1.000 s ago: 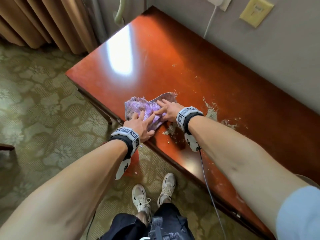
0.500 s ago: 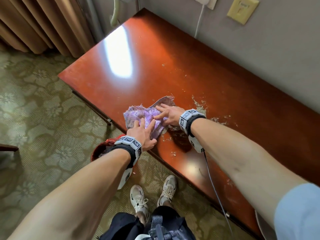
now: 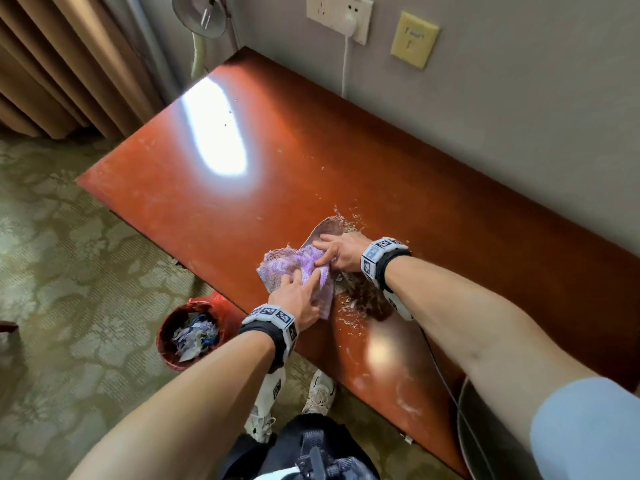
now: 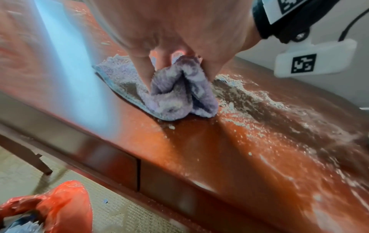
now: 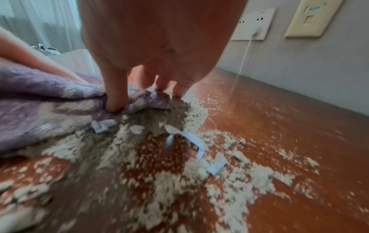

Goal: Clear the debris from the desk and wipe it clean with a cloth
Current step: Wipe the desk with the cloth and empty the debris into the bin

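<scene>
Both hands [image 3: 301, 299] press cloth [image 3: 294, 268] beside debris [image 5: 229, 173]

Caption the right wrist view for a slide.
Right hand presses the bunched purple terry cloth against crumbly pale debris on the glossy reddish-brown wooden desk.

The left hand [image 3: 300, 299] and right hand [image 3: 341, 251] cover the middle of the purple cloth [image 3: 282, 268], so its full outline cannot be traced. In the left wrist view the fingertips sink into the cloth's folds and the desk [image 4: 229, 149] edge smears with motion blur. The right wrist view blurs the pale debris [image 5: 229, 173] near the lower edge, and what the small blue scraps [image 5: 216, 164] are cannot be told. The red bin [image 3: 188, 332] holds crumpled contents too small to identify, and the desk hides part of its rim. The desk's right end runs out of the head view. The lamp [image 3: 199, 12] is cut off at the top.
</scene>
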The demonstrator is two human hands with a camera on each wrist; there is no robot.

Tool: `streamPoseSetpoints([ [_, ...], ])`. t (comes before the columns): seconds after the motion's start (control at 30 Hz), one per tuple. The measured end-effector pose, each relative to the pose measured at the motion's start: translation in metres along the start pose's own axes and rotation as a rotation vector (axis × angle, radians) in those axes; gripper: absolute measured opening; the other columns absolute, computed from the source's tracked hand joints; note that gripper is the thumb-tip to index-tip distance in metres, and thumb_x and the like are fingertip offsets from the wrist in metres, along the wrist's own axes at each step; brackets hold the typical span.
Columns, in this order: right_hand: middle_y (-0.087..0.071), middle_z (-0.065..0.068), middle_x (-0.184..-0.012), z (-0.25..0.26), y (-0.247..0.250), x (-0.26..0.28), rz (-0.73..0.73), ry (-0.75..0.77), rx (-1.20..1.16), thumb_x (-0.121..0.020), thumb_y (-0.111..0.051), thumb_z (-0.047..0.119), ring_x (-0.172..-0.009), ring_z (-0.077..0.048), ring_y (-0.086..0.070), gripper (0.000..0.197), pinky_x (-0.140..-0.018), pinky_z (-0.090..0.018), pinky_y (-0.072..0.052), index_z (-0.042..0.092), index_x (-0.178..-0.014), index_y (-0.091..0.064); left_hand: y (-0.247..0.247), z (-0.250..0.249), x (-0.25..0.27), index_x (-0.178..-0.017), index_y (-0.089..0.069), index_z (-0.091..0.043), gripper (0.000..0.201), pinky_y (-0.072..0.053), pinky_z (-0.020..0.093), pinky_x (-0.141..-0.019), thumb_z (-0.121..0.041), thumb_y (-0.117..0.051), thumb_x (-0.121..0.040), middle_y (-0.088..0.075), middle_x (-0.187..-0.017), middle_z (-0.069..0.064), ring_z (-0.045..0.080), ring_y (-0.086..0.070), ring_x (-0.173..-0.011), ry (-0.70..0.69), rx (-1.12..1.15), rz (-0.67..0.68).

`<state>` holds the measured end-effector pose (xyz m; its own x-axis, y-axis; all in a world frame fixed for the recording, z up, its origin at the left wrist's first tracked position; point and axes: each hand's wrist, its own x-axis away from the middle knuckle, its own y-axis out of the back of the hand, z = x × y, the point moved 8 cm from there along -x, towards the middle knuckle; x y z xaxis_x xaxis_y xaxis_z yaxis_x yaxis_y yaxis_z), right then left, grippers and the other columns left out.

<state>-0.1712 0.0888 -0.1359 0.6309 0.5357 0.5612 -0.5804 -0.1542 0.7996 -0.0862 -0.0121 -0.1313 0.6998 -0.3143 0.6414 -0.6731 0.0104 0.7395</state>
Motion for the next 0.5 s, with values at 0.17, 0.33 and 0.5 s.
streamPoseSetpoints([
  [0.17,-0.051,0.011,-0.144,-0.001,0.031,0.001,-0.084,-0.035,-0.127,-0.096,-0.058,0.019,-0.117,-0.022,-0.06,0.036,-0.091,-0.037,-0.053,0.04,-0.125,-0.064,0.031,0.017,0.001,-0.152,-0.008,-0.037,0.071,-0.05,0.044,-0.091,-0.024,-0.048,-0.095,-0.046,-0.137,0.011,0.031,-0.045,-0.125,0.033,0.022,-0.069],
  [0.33,-0.064,0.01,-0.13,-0.019,0.068,-0.005,-0.21,-0.126,-0.2,-0.094,-0.062,0.025,-0.111,-0.019,-0.062,0.031,-0.086,-0.026,-0.049,0.038,-0.122,-0.067,0.081,0.03,-0.012,-0.152,-0.016,-0.038,0.067,-0.05,0.04,-0.088,-0.022,-0.046,-0.095,-0.052,-0.136,0.007,0.029,-0.053,-0.119,0.029,-0.019,-0.192],
  [0.5,-0.059,0.011,-0.136,-0.041,0.1,-0.027,-0.253,-0.208,-0.242,-0.094,-0.06,0.026,-0.123,-0.02,-0.056,0.033,-0.1,-0.032,-0.046,0.04,-0.124,-0.065,0.126,0.046,-0.04,-0.152,-0.017,-0.039,0.067,-0.049,0.038,-0.089,-0.015,-0.044,-0.095,-0.051,-0.14,0.005,0.028,-0.055,-0.119,0.007,-0.006,-0.223],
])
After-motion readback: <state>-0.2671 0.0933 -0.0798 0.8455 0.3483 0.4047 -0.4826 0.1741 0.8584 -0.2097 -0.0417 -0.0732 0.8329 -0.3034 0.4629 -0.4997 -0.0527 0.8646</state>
